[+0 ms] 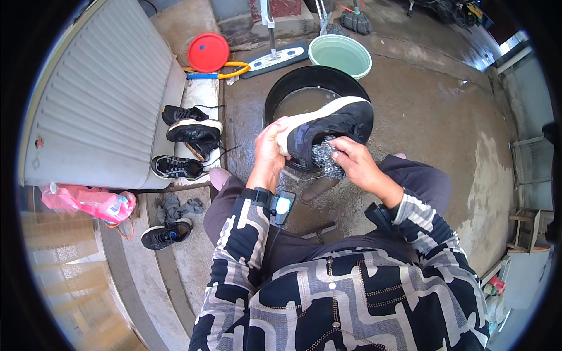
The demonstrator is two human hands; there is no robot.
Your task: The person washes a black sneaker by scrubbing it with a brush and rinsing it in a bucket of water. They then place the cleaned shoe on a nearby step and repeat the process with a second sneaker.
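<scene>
My left hand (270, 142) grips a black shoe (303, 136) by one end of its white sole, and the shoe lies tilted on its side. In my right hand (358, 162) is a tangled ball of steel wool (327, 159), pressed against the shoe's opening. Both are held above the near part of a black basin (281, 98), which has murky water (303, 103) in it. The shoe hides part of the basin and its water.
Several dark shoes (178, 166) stand on a ledge at left; another shoe (167, 234) sits on the steps beside a grey rag (175, 208). Beyond the basin are a pale green tub (340, 55) of water, a flat mop (276, 59), and a yellow-blue hose (232, 70).
</scene>
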